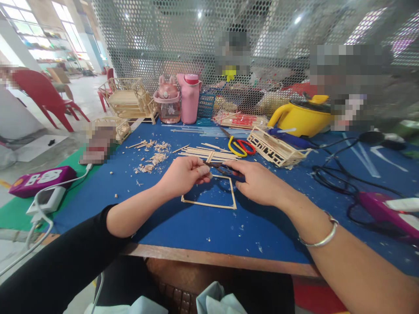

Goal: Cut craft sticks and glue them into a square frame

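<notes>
My right hand (258,181) is wrapped around dark-jawed pliers (240,176) with blue handles, the jaws pointing left. My left hand (186,175) is closed in a pinch at the jaw tips; whatever its fingers hold is too small and hidden to name. Below both hands, a rectangular frame of thin wooden sticks (209,205) lies flat on the blue table mat (196,235), its far side partly covered by the hands. Just beyond them lies a bundle of loose wooden sticks (199,152); one short stick rests across it near the pliers.
Scissors (242,146) and a small stick-built model (278,148) lie behind my right hand. Wood scraps (153,157) are scattered at left. Pink bottles (190,98), a yellow pot (299,120) and a mesh panel (157,39) stand at the back. Cables (340,174) run along the right.
</notes>
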Demonstrator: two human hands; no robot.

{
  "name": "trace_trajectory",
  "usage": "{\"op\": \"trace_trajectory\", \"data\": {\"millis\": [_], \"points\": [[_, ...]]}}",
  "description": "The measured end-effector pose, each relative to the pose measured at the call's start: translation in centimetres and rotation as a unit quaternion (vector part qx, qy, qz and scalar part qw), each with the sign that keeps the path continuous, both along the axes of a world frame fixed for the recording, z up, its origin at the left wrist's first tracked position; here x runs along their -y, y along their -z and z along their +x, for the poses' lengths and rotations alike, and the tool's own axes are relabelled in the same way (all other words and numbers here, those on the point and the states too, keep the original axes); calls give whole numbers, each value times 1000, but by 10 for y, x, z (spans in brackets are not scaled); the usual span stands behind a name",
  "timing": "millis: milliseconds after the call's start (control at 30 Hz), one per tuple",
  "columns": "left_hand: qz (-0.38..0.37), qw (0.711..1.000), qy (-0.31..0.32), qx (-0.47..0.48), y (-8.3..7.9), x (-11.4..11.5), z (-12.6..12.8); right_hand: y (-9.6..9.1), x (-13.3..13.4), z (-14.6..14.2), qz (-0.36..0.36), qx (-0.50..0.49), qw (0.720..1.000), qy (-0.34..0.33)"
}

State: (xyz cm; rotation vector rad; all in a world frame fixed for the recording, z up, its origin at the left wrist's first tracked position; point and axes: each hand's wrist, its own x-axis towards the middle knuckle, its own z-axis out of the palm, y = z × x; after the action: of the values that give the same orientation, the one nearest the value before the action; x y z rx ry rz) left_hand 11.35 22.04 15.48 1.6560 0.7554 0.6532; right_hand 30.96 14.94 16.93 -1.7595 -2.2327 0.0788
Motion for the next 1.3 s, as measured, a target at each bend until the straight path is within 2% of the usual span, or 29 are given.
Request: {"op": "trace_trajectory", "data": {"millis": [233,400,600,700,867,1067,1167,1300], "points": [[3,1000,5,14,-3,-2,-2,7,-2,-5,8,-14,1000,-7],[-14,1000,19,18,-3,-6,-4,11,-3,-13,23,14,999,17],[116,993,6,-26,1,-9,-7,10,-3,-15,53,17,998,30],[136,990,20,-11,-1,-6,-7,7,-1,-15,52,6,998,36],[135,990,43,-3,-5,0,-8,6,3,-14,28,-28,999,7],[117,992,48,-1,-1,0,-8,3,-1,-5,-21,-83,996,-35],[101,994,50,0,0,2,-5,2,-4,0,-43,-101,992,-59],[43,998,31,18,0,5,0,4,-6,0,-39,-104,993,-44]]}}
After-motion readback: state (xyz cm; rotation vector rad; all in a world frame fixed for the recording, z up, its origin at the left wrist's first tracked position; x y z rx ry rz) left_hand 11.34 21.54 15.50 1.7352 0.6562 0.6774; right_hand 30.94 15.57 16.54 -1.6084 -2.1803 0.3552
